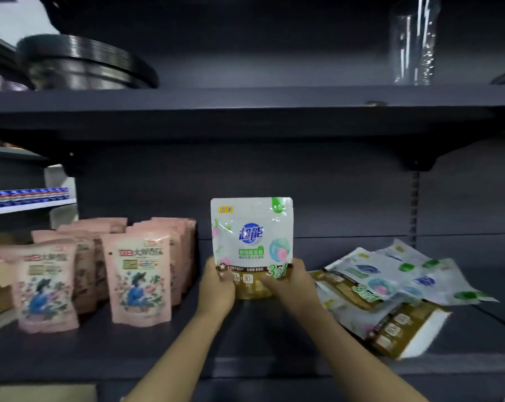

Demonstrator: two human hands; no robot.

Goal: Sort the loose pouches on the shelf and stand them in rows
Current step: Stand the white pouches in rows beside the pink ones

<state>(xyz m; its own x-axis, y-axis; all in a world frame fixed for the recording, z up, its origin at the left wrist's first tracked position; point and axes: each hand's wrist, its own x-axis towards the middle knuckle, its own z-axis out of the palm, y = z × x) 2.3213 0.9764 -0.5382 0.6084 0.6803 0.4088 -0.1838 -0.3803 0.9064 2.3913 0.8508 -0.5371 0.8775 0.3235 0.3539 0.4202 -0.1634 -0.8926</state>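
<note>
One white and gold plastic pouch (251,245) with a blue logo stands upright in the middle of the dark grey metal shelf (245,338), and both hands hold it at its gold bottom part. The left hand (218,281) has its grip clamped on the lower left corner, and the right hand (292,281) has its grip clamped on the lower right corner, with fingers curled over the front of the pouch. The base of the pouch seems to be at or just above the shelf; I cannot tell if it already touches.

The step in hand, as I judge it, is to stand this pouch as the first one of a new white row, just beside the pink rows. The next move probably calls for pressing the base flat so the pouch stays up alone, then letting go gently, because a soft pouch can fall forward.

To the right lies a loose pile of the same white and gold pouches (390,288), flat and overlapping. I count at least four there, maybe more, since they cover each other.

To the left stand the pink flowered pouches (138,274), already in rows. About three rows show, each with several pouches behind one another; the exact number is hidden.
</note>
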